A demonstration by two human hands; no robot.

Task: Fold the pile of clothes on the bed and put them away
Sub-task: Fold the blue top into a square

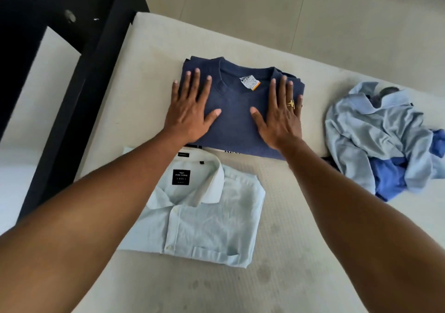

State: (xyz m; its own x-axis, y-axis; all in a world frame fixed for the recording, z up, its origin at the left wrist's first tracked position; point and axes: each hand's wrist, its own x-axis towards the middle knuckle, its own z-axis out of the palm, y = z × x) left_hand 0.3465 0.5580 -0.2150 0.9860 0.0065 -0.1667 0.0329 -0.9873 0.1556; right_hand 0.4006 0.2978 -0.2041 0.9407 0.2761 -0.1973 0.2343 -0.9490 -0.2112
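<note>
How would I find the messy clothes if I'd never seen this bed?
Start at the big cream mattress. On its right side lies a crumpled heap of pale blue shirt cloth with brighter blue fabric underneath. Unlike the navy knit sweater under the left hand and right hand, and the pale mint collared shirt, it is rumpled, not folded flat.

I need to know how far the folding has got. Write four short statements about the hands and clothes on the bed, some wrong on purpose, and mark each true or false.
1. The left hand and the right hand lie flat, fingers straight, on the folded navy T-shirt. True.
2. The pale collared shirt lies folded, nearer the camera. True.
3. The left hand wears jewellery. False: the ring is on the right hand.
4. Every garment is already folded. False: a crumpled blue heap lies at the right on the bed.
</note>
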